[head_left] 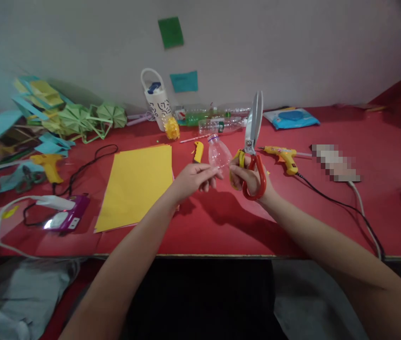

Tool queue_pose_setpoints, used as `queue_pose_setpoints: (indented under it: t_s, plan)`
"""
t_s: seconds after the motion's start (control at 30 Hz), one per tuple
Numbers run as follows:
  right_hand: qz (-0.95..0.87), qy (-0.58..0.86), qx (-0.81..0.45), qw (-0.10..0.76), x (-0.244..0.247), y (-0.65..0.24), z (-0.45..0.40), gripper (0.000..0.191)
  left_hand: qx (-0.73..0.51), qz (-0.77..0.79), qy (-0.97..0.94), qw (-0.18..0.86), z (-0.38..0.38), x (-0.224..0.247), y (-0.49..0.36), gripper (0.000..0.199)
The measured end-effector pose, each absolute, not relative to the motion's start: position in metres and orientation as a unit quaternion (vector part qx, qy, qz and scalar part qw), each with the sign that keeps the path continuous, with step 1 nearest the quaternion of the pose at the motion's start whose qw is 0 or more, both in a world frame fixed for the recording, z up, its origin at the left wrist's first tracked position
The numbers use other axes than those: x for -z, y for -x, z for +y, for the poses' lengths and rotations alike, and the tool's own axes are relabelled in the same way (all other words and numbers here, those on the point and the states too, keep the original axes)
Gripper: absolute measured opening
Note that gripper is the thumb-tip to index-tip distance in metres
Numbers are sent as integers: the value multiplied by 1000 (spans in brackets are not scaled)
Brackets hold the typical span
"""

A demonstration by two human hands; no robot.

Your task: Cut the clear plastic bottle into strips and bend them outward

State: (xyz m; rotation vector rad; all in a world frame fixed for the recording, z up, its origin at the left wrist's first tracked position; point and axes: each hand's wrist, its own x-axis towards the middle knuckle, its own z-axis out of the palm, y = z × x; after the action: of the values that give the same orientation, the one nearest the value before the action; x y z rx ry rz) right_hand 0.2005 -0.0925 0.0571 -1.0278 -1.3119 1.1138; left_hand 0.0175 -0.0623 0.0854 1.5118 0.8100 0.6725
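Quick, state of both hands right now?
Left hand: fingers partly curled; can't tell if it pinches anything.
Right hand: closed on the scissors, blades up.

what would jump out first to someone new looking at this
Probably the big red-handled scissors, blades pointing up from the right hand near the middle of the view. Next, the bright yellow paper sheets left of the hands on the red tabletop, then the folded green paper shapes at the back left.
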Motion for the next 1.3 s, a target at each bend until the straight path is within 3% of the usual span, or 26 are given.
queue_pose_setpoints:
  t_s: [0.33, 0.5, 0.63, 0.77, 0.83, 1.1, 1.3]
  plan:
    - [-559, 460, -449, 524, -60, -186, -81, 32, -355, 369, -549, 661, -54, -70, -10, 17]
    - [-561, 431, -460, 536, -54, -179, -75, 28, -422, 440, -575, 545, -42, -74, -8, 19]
    - [-545, 453, -463, 532, -40, -180, -70, 31, -519, 382, -590, 486, -42, -70, -11, 21]
    - [-540, 428, -486, 538, -28, -184, -72, 26, -483, 357, -667, 441, -50, -54, -11, 5]
    - [-533, 409, -501, 546, -26, -184, -75, 25, -442, 359, -701, 429, -53, -47, -9, 10]
    - [-536, 380, -507, 558, -28, -182, -80, 29, -368, 381, -603, 596, -51, -43, -7, 29]
    - [-549, 421, -491, 529, -26, -183, -81, 30, -423, 348, -454, 703, -50, -38, -14, 32]
